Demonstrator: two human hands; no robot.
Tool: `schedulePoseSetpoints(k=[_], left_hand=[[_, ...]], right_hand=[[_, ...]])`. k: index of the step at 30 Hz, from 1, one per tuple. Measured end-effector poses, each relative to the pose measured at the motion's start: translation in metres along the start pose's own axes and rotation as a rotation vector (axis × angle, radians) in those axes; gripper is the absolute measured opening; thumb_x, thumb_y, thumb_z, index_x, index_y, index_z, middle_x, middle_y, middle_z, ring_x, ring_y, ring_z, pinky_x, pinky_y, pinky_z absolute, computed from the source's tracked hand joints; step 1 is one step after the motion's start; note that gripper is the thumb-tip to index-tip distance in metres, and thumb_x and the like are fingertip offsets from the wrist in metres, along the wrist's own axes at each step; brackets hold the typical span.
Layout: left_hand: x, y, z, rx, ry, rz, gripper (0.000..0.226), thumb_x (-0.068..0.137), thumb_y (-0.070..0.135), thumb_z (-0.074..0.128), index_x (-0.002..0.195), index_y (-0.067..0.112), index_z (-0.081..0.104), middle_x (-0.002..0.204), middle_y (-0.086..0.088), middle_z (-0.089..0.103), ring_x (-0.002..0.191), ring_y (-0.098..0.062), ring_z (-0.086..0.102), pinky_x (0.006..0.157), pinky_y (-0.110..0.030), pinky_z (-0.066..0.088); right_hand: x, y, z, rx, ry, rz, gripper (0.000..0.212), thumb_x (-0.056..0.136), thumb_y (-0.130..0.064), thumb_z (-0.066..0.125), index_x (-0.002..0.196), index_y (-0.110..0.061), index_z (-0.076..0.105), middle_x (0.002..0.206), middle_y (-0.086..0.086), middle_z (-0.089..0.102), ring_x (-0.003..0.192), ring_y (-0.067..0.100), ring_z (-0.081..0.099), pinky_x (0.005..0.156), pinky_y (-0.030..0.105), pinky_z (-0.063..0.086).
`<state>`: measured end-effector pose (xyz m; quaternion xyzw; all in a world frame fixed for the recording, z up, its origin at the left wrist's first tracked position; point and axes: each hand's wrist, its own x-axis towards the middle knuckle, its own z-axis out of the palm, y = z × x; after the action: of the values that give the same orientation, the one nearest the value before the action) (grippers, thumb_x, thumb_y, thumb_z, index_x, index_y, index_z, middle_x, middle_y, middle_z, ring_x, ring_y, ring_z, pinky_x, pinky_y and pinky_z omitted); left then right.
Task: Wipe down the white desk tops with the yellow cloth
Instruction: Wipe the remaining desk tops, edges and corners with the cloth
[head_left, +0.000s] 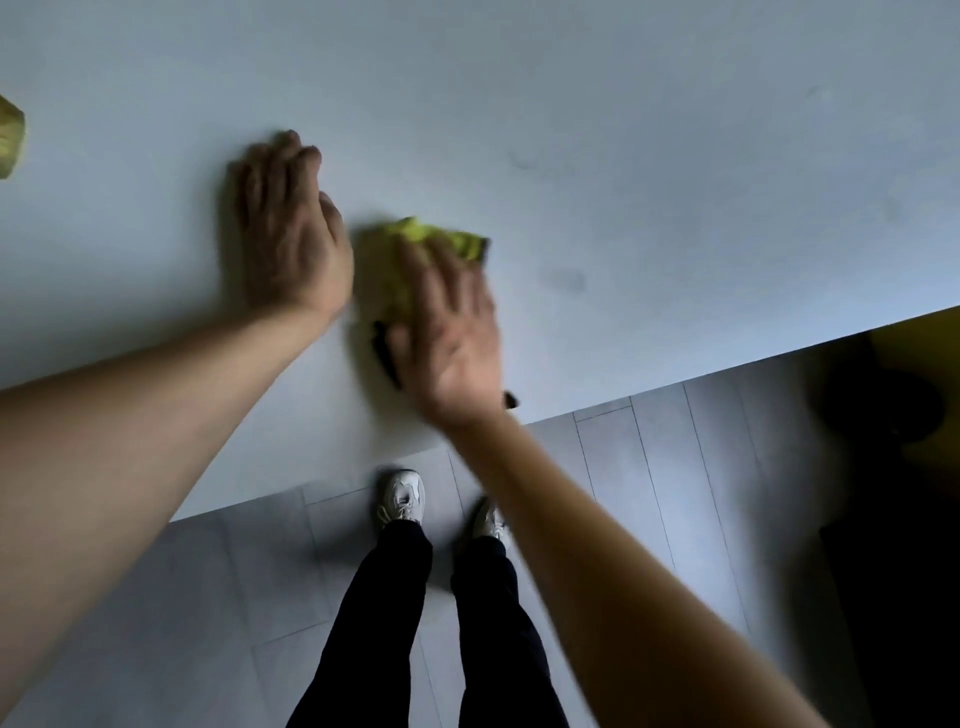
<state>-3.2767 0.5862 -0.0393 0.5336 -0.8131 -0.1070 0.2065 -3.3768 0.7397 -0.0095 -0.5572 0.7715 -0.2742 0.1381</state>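
The white desk top (623, 156) fills the upper part of the view, its front edge running diagonally from lower left to right. A yellow-green cloth (415, 249) with a dark border lies on it near the middle. My right hand (452, 332) presses flat on the cloth with straight fingers and looks motion-blurred. Just left of the cloth, my left hand (288, 234) rests flat on the bare desk, palm down.
A second yellow-green object (10, 137) pokes in at the left edge of the desk. Faint smudges (563, 280) mark the surface right of the cloth. Below the desk edge are grey floor tiles (675, 467), my legs and shoes, and dark furniture (893, 441) at right.
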Motion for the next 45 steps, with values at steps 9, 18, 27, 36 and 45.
schedulePoseSetpoints(k=[9,18,27,36,45], left_hand=[[-0.008,-0.004,-0.007,0.008,-0.071,0.083,0.054,0.101,0.022,0.029,0.148,0.004,0.050,0.161,-0.019,0.041,0.150,-0.042,0.034,0.128,-0.044,0.016],[-0.076,0.031,-0.012,0.070,-0.079,0.151,0.052,0.103,0.016,0.035,0.152,0.003,0.046,0.162,-0.017,0.041,0.151,-0.041,0.035,0.127,-0.052,0.022],[-0.080,0.044,-0.007,0.053,-0.034,0.050,0.058,0.095,0.015,0.034,0.150,0.003,0.050,0.161,-0.017,0.044,0.150,-0.040,0.038,0.126,-0.052,0.024],[-0.083,0.058,-0.003,0.167,-0.020,-0.025,0.058,0.100,0.018,0.031,0.156,0.009,0.041,0.167,-0.011,0.035,0.155,-0.035,0.030,0.129,-0.048,0.018],[-0.085,0.061,0.000,0.134,0.017,-0.033,0.056,0.099,0.015,0.033,0.153,0.007,0.047,0.164,-0.014,0.041,0.153,-0.036,0.034,0.128,-0.050,0.022]], right_hand=[[-0.028,0.046,-0.028,-0.007,0.015,-0.023,0.062,0.093,-0.035,0.052,0.150,-0.012,0.044,0.153,0.016,0.044,0.143,0.032,0.037,0.120,0.047,0.029],[-0.023,0.167,-0.114,-0.087,0.271,0.370,0.064,0.089,-0.023,0.046,0.152,-0.012,0.039,0.151,0.014,0.044,0.137,0.033,0.041,0.115,0.050,0.034],[0.007,0.040,-0.022,-0.063,-0.119,-0.223,0.065,0.096,-0.040,0.046,0.152,-0.008,0.040,0.150,0.019,0.045,0.141,0.036,0.040,0.122,0.047,0.025],[0.147,0.108,-0.063,-0.111,-0.032,0.210,0.073,0.092,-0.045,0.044,0.154,-0.009,0.031,0.152,0.014,0.040,0.140,0.036,0.036,0.120,0.041,0.024],[-0.023,0.048,-0.035,-0.005,-0.038,-0.129,0.064,0.092,-0.032,0.055,0.150,-0.007,0.044,0.146,0.019,0.050,0.138,0.034,0.042,0.120,0.046,0.029]])
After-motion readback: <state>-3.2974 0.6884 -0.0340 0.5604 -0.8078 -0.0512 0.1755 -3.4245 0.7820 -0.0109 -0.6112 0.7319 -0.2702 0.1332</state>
